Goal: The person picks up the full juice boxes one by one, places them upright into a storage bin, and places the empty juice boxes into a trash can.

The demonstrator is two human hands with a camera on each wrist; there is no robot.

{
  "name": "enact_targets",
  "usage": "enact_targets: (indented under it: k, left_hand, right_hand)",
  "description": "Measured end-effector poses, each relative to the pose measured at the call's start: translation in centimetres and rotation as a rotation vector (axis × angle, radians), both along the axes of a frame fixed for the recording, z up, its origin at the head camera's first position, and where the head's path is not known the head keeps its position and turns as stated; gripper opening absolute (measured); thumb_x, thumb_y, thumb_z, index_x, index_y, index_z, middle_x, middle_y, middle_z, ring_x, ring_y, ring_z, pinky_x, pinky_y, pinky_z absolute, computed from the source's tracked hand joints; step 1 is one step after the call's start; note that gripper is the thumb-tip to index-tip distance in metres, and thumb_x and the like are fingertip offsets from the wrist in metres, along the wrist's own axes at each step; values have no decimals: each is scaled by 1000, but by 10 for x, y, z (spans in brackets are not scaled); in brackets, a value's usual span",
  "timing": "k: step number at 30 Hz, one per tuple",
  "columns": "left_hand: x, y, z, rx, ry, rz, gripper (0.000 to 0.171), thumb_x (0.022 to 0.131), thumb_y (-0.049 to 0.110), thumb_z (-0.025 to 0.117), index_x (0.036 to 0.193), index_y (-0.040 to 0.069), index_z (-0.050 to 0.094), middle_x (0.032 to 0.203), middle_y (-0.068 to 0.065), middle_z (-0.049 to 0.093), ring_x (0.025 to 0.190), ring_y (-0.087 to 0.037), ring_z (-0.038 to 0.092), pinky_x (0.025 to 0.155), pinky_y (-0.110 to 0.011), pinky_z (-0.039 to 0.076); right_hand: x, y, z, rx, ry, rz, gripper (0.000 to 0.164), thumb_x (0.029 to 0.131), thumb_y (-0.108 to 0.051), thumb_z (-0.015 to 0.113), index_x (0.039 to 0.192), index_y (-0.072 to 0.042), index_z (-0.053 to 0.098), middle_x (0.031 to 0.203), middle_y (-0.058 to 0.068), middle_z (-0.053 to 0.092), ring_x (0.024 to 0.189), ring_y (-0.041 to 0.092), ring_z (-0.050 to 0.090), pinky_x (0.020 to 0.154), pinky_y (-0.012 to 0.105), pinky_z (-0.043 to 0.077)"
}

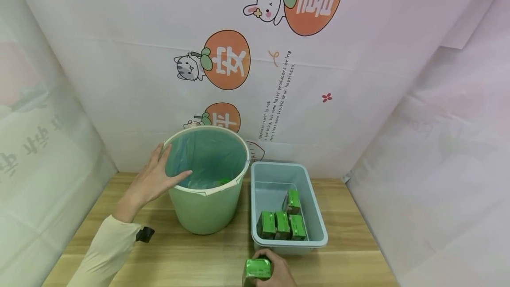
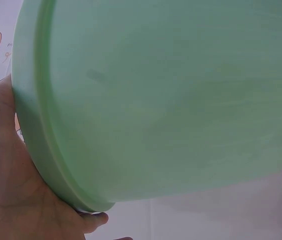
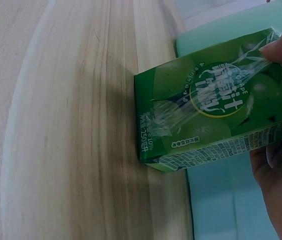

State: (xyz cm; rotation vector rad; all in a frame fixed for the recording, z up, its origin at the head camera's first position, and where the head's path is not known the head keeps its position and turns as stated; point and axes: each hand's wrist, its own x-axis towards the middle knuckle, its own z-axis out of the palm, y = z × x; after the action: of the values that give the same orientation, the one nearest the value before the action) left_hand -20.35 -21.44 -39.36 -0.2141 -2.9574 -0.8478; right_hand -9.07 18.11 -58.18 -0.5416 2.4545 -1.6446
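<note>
A green grape juice carton with a clear wrapper strip is in my right hand, thumb on one side and fingers on the other. In the head view the carton is just in front of the blue bin; its lower end is at the wooden table. Several similar green cartons stand inside that bin. My left hand rests against the left rim of a pale green bucket, thumb and fingers spread. The left wrist view shows the palm against the bucket's rim.
A bluish plastic liner covers the bucket's inside, with a bit of bright green low at the right. The wooden table is bounded by printed white sheets at back and sides. A dark object sits at the left wrist.
</note>
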Motion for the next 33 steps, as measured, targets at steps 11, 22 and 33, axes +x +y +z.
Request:
enact_targets:
  k: [11, 22, 33]
  left_hand:
    - [-1, 1, -1, 3, -6, 3, 119, 95, 76, 57, 169, 4, -1, 174, -25, -11, 147, -66, 21, 109, -79, 30]
    - [0, 0, -1, 1, 4, 2, 119, 95, 76, 58, 169, 1, 1, 174, -26, -10, 146, -67, 22, 110, -80, 27]
    - [0, -1, -1, 0, -4, -14, 122, 93, 77, 60, 169, 3, 1, 174, -25, -11, 146, -67, 25, 108, -79, 33]
  right_hand:
    - [2, 4, 10, -36, -26, 4, 45, 76, -3, 85, 118, -3, 68, 109, -4, 69, 89, 5, 61, 77, 25, 49]
    - [10, 5, 34, -28, 24, 23, 43, 76, -5, 85, 116, -11, 67, 106, -6, 69, 89, 6, 62, 78, 25, 48]
    - [7, -3, 85, -55, 55, 13, 42, 78, 3, 79, 116, -5, 65, 102, 2, 68, 80, 8, 61, 71, 27, 53]
